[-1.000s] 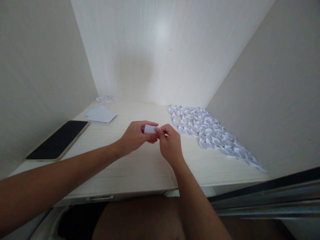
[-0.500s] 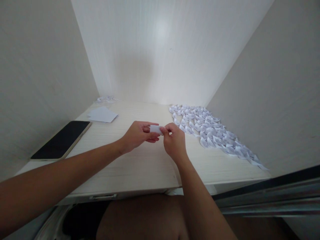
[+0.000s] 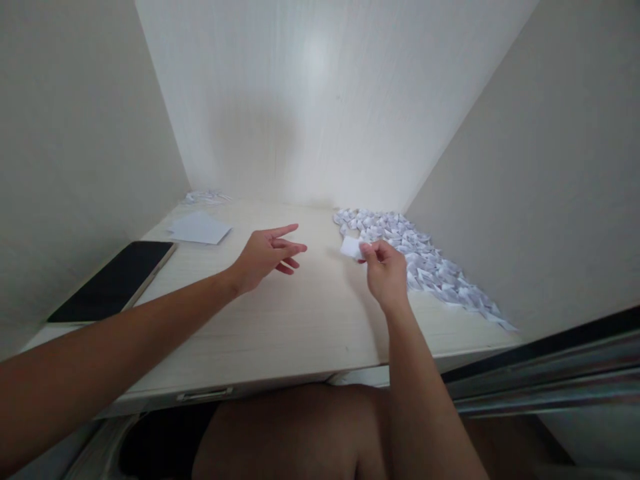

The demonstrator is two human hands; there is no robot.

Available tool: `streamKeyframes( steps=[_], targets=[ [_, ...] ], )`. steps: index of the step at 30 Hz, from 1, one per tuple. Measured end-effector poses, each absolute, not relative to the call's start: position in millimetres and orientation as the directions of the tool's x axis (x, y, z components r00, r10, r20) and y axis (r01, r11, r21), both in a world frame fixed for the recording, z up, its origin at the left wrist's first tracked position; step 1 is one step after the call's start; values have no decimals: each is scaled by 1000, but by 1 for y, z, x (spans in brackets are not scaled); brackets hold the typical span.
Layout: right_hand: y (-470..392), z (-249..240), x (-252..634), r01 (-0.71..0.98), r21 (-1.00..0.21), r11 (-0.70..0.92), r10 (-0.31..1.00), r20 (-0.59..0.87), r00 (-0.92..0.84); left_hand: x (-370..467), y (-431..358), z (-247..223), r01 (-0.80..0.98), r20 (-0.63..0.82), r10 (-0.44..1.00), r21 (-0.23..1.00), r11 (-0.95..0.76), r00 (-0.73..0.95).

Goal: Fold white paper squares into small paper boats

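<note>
Between the thumb and fingers of my right hand [image 3: 387, 270] is a small white paper piece [image 3: 352, 247], held above the desk just left of the paper pile. My left hand [image 3: 270, 255] hovers over the middle of the desk with its fingers spread and nothing in them. A long pile of folded white paper pieces [image 3: 425, 263] runs along the right side of the desk. Flat white sheets [image 3: 203, 229] lie at the back left, beyond my left hand.
A dark-screened phone [image 3: 113, 281] lies at the left side of the desk [image 3: 300, 327]. Thin white paper strips [image 3: 206, 197] sit in the back left corner. Walls stand behind and on both sides. A drawer handle [image 3: 205, 395] shows on the front edge.
My right hand has moved right with the small paper piece, towards the pile. My left hand has let go of the paper, shifted slightly left and spread its fingers.
</note>
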State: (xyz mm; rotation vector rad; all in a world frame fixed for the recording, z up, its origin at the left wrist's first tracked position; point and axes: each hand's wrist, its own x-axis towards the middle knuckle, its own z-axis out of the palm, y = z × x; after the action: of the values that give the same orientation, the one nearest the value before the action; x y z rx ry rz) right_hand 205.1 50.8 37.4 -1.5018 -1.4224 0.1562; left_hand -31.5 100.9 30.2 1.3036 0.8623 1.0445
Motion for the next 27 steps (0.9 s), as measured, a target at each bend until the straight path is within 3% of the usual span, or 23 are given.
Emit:
streamKeyframes(
  steps=[5,12,18,22,27],
  targets=[
    [49,33,180,677,-666,313,869,489,79,-20,91,23,-44,14,874,999,8,486],
    [52,25,160,505,-806,310,940,339,-38,-16,88,25,-75,-6,882,996,47,472],
    [47,32,165,638,-709,301,929,368,-29,-17,88,23,-105,-58,847,986,133,529],
    [45,35,170,675,-660,329,926,365,-94,-18,92,19,-123,16,851,991,58,525],
    [50,27,170,463,-845,268,953,304,3,-16,93,16,-123,177,915,982,-141,362]
  ],
)
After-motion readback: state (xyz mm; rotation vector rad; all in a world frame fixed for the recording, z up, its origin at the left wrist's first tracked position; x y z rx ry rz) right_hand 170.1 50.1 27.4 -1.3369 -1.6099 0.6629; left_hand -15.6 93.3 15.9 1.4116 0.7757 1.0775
